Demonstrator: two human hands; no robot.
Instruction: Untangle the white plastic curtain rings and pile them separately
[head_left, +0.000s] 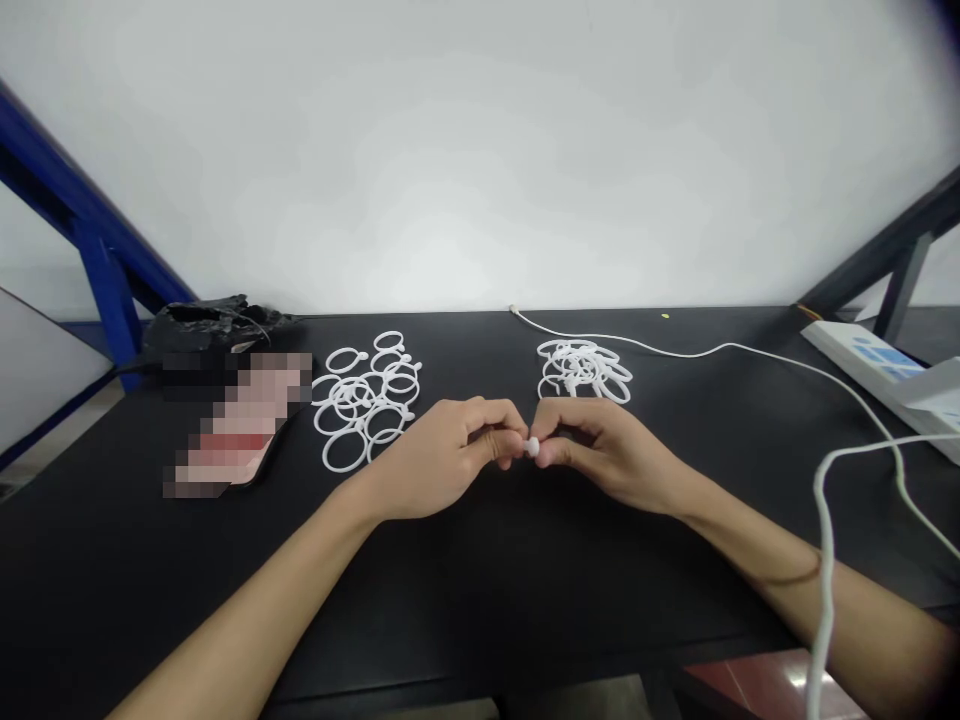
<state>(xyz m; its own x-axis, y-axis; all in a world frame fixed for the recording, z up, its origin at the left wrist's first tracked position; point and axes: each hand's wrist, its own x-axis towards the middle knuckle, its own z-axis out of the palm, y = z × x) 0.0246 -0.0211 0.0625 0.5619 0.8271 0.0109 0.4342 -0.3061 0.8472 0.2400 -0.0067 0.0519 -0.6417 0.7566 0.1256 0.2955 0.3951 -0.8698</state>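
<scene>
From my station I take the tangled pile of white plastic rings point(581, 368) as my landmark. Just on its near side, slightly to its left, I have a small white knobbed plastic piece point(532, 447) between the fingertips of both hands. The left hand point(450, 455) pinches it with thumb and forefinger nearly closed together. The right hand point(600, 450), partly overlapping my view of the pile's near edge, grips the same piece from the other side, its thumb and forefinger closed down to the knob's width. Fingers hide most of the piece, so I cannot tell its full shape.

Well to the left of the pile I see a looser spread of white knobbed rings point(365, 395), many overlapping. Farther left lie a flat pinkish pixelated object point(244, 425) and, behind that, a crumpled black plastic bag point(206, 325). A thin white cable point(660, 350) runs behind the pile and off to its right, and far right of it sits a white box with a blue label point(862, 355). Everything rests on a black tabletop point(450, 600).
</scene>
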